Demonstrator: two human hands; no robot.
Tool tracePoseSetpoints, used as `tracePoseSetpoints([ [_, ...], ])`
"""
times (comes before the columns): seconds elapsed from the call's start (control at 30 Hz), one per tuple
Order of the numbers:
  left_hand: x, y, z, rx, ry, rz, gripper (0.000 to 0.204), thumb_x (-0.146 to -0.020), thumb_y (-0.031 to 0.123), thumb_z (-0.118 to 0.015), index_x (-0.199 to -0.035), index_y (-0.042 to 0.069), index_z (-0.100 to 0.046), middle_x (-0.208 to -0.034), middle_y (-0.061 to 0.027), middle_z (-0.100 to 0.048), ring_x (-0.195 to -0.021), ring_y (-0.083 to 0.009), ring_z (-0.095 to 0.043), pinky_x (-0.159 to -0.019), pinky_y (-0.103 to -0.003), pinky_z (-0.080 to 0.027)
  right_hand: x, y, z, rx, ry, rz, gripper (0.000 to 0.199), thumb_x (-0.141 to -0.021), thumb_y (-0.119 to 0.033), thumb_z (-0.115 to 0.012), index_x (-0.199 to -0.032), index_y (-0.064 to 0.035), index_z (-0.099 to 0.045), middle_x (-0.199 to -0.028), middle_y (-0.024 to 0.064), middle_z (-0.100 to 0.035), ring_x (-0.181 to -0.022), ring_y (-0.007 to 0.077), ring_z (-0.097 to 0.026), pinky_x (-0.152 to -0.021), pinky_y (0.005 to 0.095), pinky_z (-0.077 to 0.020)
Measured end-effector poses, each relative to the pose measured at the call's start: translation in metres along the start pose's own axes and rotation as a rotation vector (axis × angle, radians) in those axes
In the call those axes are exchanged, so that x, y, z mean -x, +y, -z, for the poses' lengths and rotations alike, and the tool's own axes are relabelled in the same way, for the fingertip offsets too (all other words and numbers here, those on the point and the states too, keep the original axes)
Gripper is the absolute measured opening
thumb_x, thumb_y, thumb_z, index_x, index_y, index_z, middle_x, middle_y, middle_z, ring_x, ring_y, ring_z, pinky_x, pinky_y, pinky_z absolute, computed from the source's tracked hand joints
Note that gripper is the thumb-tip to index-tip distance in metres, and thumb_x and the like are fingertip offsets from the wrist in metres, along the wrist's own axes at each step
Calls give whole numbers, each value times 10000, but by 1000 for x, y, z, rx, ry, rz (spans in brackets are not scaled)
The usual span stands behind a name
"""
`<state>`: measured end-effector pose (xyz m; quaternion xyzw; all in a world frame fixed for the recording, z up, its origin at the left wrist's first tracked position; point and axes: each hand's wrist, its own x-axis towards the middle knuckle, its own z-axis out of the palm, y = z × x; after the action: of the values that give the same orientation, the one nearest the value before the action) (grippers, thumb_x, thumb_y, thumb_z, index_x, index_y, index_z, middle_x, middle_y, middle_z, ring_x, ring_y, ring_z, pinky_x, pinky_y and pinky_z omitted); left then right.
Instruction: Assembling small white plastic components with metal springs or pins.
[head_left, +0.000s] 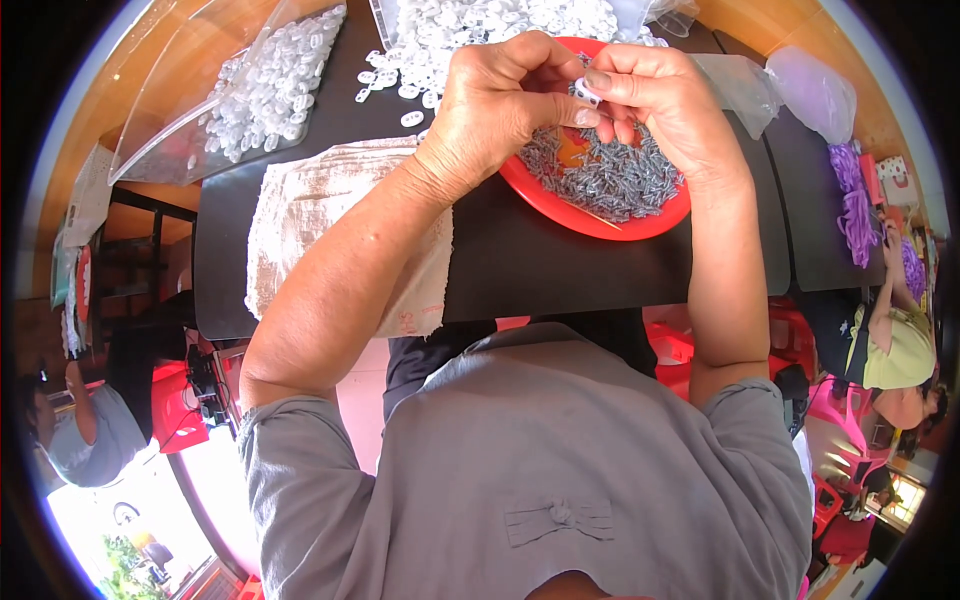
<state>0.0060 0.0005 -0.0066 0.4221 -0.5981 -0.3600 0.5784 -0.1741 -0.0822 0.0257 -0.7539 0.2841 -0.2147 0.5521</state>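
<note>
My left hand [495, 108] and my right hand [668, 108] meet over a red plate [615, 232]. Between their fingertips is a small white plastic piece [588, 92] with dark holes. My right thumb presses on it from the right, while the left thumb and fingers close round it from the other side. Fingers partly cover the piece, so any smaller part there is hidden. Below the hands, the plate holds a heap of small grey screw-like pieces [610, 185]. A large pile of white oval plastic pieces [490, 25] lies beyond my left hand, some loose on the black table [560, 275].
A clear plastic bin [150, 150] with more white pieces [262, 95] stands at far left. A beige cloth [290, 235] lies under my left forearm. Clear bags [815, 95] and purple strips [850, 205] are at right. Other people sit at both sides.
</note>
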Motion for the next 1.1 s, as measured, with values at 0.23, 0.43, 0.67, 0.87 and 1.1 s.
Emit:
tracePoseSetpoints([
  [0.23, -1, -2, -2, 9, 4, 8, 324, -715, -9, -809, -993, -8, -643, -847, -38, -660, -794, -87, -622, -738, -230, -526, 1, 0, 2, -35, 0, 85, 213, -908, -210, -613, -838, -9, -615, -650, 22, -572, -544, 85, -557, -462, 187, -381],
  [0.43, -2, -2, -2, -48, -19, 13, 362, -721, 16, -815, -1028, -16, -626, -854, -41, -656, -794, -93, -616, -746, -240, -519, 5, -3, 5, -77, 25, 51, 201, -875, -205, -633, -800, -22, -674, -586, 4, -562, -523, 76, -557, -483, 197, -380],
  [0.67, -3, -2, -4, -1, 72, -79, 319, -723, 77, -816, -964, -6, -624, -759, -32, -630, -682, -88, -568, -647, -241, -503, 17, -13, 28, -48, 110, 3, 207, -928, -199, -595, -891, 1, -635, -649, 10, -559, -584, 111, -604, -470, 197, -376],
  [0.87, 5, 15, -14, 110, -7, 233, 157, -809, 56, -729, -902, -18, -627, -737, -59, -639, -587, -102, -589, -528, -240, -498, 31, 5, 15, -240, 228, -124, 195, -938, -191, -578, -946, -2, -626, -653, 16, -548, -578, 140, -600, -483, 203, -383],
  [1.1, 4, 11, -14, 68, 9, 280, 204, -860, 186, -718, -911, 10, -628, -702, -28, -633, -548, -71, -569, -450, -204, -427, 22, 6, -19, -317, 266, -42, 195, -932, -186, -590, -922, 5, -626, -678, 17, -555, -574, 126, -580, -501, 209, -392],
])
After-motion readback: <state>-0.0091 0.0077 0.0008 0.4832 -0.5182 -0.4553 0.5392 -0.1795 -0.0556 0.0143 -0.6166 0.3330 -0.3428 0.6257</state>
